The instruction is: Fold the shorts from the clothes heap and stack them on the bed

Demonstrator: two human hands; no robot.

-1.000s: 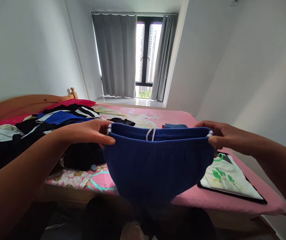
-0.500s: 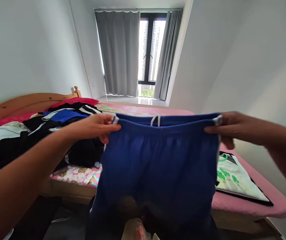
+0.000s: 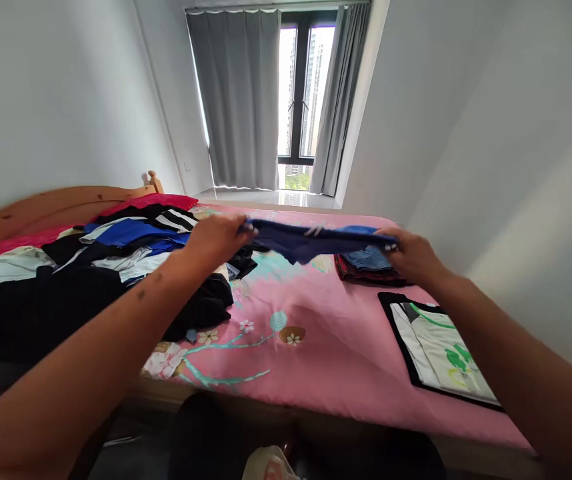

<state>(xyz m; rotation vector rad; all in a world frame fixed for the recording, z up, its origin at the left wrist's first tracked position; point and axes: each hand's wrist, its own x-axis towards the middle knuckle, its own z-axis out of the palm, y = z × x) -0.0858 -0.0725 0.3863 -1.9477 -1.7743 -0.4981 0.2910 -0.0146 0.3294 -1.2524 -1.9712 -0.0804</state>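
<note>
Pink bed (image 3: 346, 340), heap of clothes (image 3: 81, 287) at left, blue shorts (image 3: 297, 246) now swung out above the bed.
The shorts no longer hang full-length — they stretch nearly edge-on in midair, so their front barely shows. The left hand (image 3: 220, 235) and right hand (image 3: 413, 253) pinch opposite ends of the waistband (image 3: 279, 225), white drawstring (image 3: 315, 231) between.

A home bedroom: pink flower-printed bedsheet (image 3: 316, 353), curved wooden headboard (image 3: 61, 202) at left, grey fabric curtains (image 3: 239, 100) at the far black-framed window (image 3: 300, 87).
</note>
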